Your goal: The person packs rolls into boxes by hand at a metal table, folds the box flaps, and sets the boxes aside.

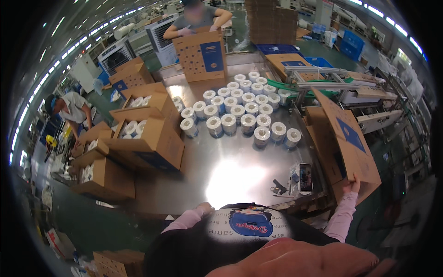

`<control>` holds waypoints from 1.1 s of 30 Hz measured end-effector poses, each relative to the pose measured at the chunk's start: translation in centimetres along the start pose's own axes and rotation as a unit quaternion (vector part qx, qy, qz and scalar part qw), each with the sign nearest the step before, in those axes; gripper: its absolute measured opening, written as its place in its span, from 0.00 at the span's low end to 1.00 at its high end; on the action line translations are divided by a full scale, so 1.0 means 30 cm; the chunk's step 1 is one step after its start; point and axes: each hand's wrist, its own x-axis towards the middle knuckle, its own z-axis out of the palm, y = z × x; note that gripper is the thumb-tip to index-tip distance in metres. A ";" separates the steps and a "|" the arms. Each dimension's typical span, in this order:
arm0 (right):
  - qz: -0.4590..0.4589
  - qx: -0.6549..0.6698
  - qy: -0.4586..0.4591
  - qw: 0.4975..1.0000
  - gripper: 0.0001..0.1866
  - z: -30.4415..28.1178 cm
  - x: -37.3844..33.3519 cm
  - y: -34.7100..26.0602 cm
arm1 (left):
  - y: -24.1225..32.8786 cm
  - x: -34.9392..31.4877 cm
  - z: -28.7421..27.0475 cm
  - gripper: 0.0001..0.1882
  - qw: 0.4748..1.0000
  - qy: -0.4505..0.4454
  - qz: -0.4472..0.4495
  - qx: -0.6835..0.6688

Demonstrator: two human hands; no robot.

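My right hand (352,184) is closed on the lower edge of a cardboard box (348,134) with a blue panel, which stands tilted at the table's right side. Its upper flap leans toward the conveyor. My left hand (205,208) rests at the table's near edge, beside a bright patch of glare; its fingers are too small and washed out to read. Wrapped white paper rolls (229,123) stand upright in a loose group on the metal table (198,157), beyond both hands.
Open cartons of rolls (152,138) line the left side. A phone (305,177) and a black tape tool (278,187) lie near the right front. A conveyor (332,83) enters at right. A co-worker (196,21) handles a carton (200,55) opposite; another person (74,108) works at left.
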 end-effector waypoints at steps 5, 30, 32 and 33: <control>0.057 0.007 -0.117 0.991 0.14 0.620 -0.048 0.283 | 0.013 -0.087 -0.007 0.29 0.995 0.037 -0.055 -0.076; 0.232 -0.276 -0.631 0.687 0.44 1.599 -0.279 0.702 | -0.053 -0.439 -1.258 0.45 0.496 0.706 0.227 -0.452; 0.077 -0.413 -0.699 0.578 0.48 1.732 -0.378 0.661 | 0.049 -0.384 -1.264 0.40 0.512 0.748 0.189 -0.378; -0.050 -0.479 -0.717 0.504 0.49 1.774 -0.404 0.650 | 0.063 -0.380 -1.265 0.38 0.510 0.760 0.199 -0.350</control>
